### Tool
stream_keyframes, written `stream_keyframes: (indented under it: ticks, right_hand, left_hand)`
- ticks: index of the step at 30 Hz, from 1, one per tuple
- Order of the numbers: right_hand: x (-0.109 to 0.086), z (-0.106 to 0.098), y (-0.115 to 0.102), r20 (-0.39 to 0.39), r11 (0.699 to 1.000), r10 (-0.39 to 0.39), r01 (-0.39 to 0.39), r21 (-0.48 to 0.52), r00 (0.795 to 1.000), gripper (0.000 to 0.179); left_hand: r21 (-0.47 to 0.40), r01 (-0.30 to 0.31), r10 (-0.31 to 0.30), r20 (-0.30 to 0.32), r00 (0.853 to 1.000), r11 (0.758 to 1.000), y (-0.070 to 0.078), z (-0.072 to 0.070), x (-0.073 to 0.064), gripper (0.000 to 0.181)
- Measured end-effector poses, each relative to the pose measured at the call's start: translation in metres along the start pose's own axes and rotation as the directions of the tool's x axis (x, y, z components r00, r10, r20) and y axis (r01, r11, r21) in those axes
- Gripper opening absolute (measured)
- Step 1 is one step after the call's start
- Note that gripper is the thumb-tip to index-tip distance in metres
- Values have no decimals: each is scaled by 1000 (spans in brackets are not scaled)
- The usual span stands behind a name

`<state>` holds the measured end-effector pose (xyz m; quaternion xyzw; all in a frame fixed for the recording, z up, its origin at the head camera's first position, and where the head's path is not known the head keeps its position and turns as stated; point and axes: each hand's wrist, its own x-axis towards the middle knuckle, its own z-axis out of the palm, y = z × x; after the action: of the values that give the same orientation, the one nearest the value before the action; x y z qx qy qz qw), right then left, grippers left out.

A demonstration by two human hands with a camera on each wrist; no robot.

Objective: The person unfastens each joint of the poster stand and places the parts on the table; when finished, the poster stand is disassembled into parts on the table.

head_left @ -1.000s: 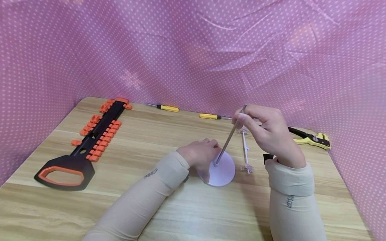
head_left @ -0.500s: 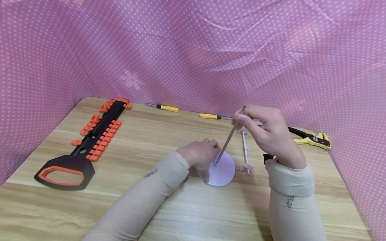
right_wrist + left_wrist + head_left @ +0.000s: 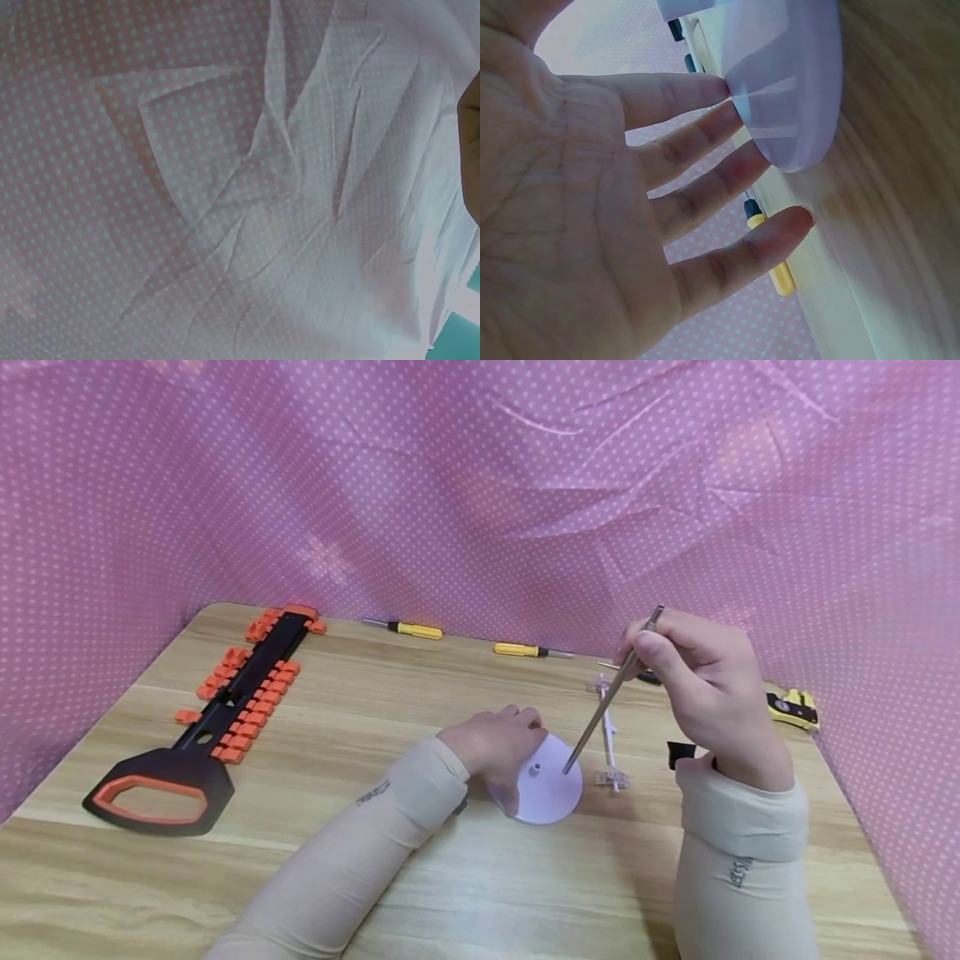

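Observation:
A white round base disc point(image 3: 551, 793) lies flat on the wooden table, with a small socket point(image 3: 535, 769) at its middle. My left hand point(image 3: 504, 739) rests on the disc's left side; in the left wrist view its straight fingers point(image 3: 705, 142) touch the disc's rim point(image 3: 795, 97). My right hand point(image 3: 647, 647) pinches the top of a thin metal rod point(image 3: 611, 697). The rod slants down to the left, and its lower tip hangs just right of the socket, out of it. The right wrist view shows only pink cloth.
A black and orange tool rack point(image 3: 225, 710) lies at the left. Two yellow screwdrivers point(image 3: 420, 629) point(image 3: 517, 650) lie along the far edge, and a yellow-black plier tool point(image 3: 791, 708) at the right. A clear plastic part point(image 3: 609, 739) lies right of the disc. Pink dotted cloth surrounds the table.
My right hand has lifted the rod out of the disc's socket and moved it up and to the right. The left hand has stayed on the disc.

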<state>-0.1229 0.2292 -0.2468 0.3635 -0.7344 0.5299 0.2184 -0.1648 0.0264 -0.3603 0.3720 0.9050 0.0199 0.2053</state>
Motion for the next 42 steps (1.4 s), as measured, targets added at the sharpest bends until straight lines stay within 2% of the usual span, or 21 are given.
stream_keyframes:
  ticks: [6, 16, 24, 31, 34, 38, 42]
  right_hand:
    - [1, 0, 3, 7, 1000, 10, -10, -6, 1000, 22]
    - [1, -1, 6, -38, 999, 33, -34, -23, 999, 19]
    - [2, -3, 9, -65, 999, 43, -45, -20, 997, 20]
    - [2, -6, 11, -122, 993, 93, -101, -60, 988, 21]
    - [3, -8, 12, -164, 982, 118, -140, -128, 979, 21]
    - [4, -13, 12, -241, 946, 164, -222, -236, 957, 17]
    - [4, -17, 13, -293, 914, 204, -289, -286, 934, 17]
  left_hand:
    - [-23, 10, -10, 4, 1000, 1000, 0, 0, -1, 108]
    - [8, -8, 8, -6, 1000, 1000, 0, 0, 0, 110]
    - [-2, -2, 2, -2, 1000, 1000, -1, 0, 0, 110]
    - [-13, 6, -6, 5, 1000, 1000, -1, -1, 0, 110]
    - [-16, 6, -6, 3, 1000, 1000, -1, -1, 0, 110]
    - [-20, 4, -3, 5, 1000, 1000, -1, -1, 0, 110]
    - [-30, 0, 0, 6, 1000, 1000, -2, -1, 0, 110]
